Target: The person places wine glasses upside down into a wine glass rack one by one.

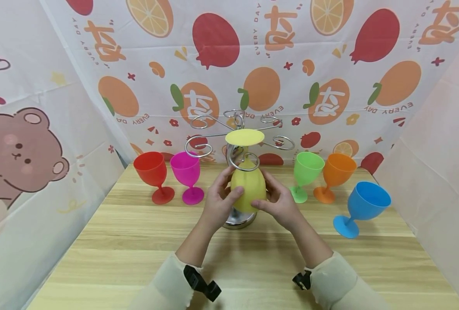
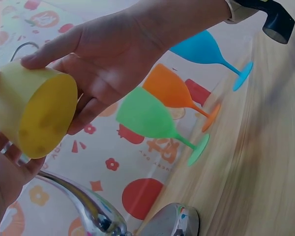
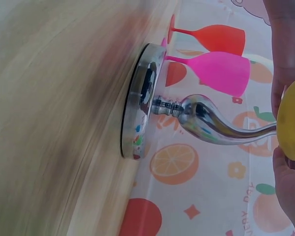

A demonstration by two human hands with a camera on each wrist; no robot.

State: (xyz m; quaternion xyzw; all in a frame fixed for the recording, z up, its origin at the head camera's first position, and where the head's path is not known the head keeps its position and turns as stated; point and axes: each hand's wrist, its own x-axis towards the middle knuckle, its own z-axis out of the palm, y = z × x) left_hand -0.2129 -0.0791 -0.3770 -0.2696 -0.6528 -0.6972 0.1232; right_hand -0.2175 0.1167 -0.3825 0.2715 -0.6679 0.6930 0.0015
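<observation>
Left hand [image 1: 218,200] and right hand [image 1: 283,203] curl round opposite sides of the bowl of a yellow goblet [image 1: 248,191], thumbs in front. Beneath lies a wooden table [image 1: 144,262], bearing a chrome rack [image 1: 237,221] with curled wire arms. The yellow goblet is upside down above the rack's base, its stem apparently inside one curl. Five goblets stand upright, inner walls showing: blue goblet [image 1: 365,202], orange goblet [image 1: 337,171] and green goblet [image 1: 308,170] rightward; red goblet [image 1: 150,171] and magenta goblet [image 1: 187,171] leftward.
</observation>
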